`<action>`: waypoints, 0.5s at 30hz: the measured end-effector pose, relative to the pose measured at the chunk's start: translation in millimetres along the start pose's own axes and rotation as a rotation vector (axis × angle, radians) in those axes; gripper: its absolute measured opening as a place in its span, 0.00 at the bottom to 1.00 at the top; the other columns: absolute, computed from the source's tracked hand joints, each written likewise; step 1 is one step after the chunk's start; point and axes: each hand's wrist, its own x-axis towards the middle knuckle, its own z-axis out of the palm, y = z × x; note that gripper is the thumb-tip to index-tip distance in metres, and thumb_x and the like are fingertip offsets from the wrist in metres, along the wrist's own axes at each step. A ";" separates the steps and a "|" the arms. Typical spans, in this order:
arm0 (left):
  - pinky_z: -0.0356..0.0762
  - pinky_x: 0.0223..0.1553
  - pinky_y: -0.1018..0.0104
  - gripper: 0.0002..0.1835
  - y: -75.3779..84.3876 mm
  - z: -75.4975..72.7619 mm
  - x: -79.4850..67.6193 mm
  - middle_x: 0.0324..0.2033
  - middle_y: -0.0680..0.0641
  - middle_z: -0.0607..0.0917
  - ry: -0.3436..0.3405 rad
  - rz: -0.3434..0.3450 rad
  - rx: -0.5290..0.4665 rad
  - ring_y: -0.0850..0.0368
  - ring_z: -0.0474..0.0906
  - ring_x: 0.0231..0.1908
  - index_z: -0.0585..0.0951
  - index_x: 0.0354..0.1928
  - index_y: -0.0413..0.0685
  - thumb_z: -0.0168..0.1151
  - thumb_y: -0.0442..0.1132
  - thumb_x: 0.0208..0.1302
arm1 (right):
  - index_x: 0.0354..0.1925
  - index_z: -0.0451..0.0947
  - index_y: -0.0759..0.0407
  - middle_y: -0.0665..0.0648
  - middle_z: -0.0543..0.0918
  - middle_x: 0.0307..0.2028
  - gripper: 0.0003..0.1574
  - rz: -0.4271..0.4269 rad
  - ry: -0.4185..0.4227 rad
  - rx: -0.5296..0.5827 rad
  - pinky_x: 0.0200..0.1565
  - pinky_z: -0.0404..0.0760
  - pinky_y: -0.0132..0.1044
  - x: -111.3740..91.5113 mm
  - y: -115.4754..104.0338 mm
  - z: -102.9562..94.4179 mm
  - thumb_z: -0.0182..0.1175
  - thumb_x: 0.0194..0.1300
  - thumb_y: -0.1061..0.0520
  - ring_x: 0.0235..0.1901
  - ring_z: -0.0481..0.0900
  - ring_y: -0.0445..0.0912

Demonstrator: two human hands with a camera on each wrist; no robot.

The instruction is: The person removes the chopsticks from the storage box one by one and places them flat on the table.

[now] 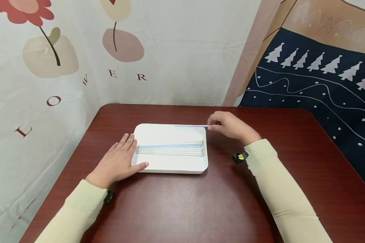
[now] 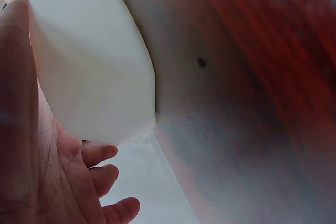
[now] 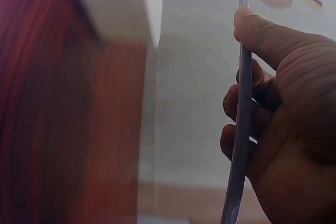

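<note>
My right hand (image 1: 231,126) pinches a thin lilac straw (image 1: 191,126) between thumb and fingers. In the head view the straw reaches left from the fingertips and overlaps the back rim of a white rectangular tray (image 1: 170,165). The right wrist view shows this straw (image 3: 241,108) running long and slightly bowed across the curled fingers, past the palm. Several thin straws (image 1: 170,148), pale, blue and greenish, lie side by side across the middle of the tray. At the tray's left end my left hand (image 1: 117,162) rests with fingers straight and thumb spread along the front rim.
Tray and hands are over a dark red-brown wooden table (image 1: 176,206). A white printed cloth (image 1: 185,67) hangs behind it, and a dark blue cloth with white trees (image 1: 316,87) is at the right. Each wrist wears a black strap (image 1: 240,157).
</note>
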 end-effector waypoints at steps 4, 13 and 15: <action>0.51 0.69 0.37 0.61 0.0 0.0 0.4 0.75 0.32 0.51 0.001 0.002 0.005 0.34 0.43 0.75 0.57 0.73 0.29 0.36 0.81 0.61 | 0.39 0.81 0.52 0.49 0.80 0.35 0.02 0.051 0.011 -0.014 0.41 0.76 0.42 -21.4 19.6 -10.1 0.66 0.67 0.56 0.37 0.74 0.46; 0.51 0.69 0.37 0.60 -0.6 1.5 0.1 0.75 0.32 0.52 0.006 0.006 0.003 0.34 0.44 0.74 0.57 0.73 0.28 0.38 0.80 0.62 | 0.38 0.80 0.54 0.49 0.76 0.30 0.04 0.112 -0.006 -0.031 0.38 0.72 0.41 -64.8 59.9 -23.5 0.66 0.67 0.56 0.35 0.72 0.46; 0.52 0.69 0.37 0.60 -1.1 1.9 0.2 0.75 0.32 0.52 0.009 0.006 0.003 0.34 0.44 0.74 0.57 0.73 0.28 0.39 0.79 0.62 | 0.37 0.80 0.53 0.48 0.76 0.31 0.04 0.120 -0.016 -0.036 0.38 0.72 0.41 -73.6 66.6 -24.8 0.65 0.68 0.55 0.35 0.71 0.45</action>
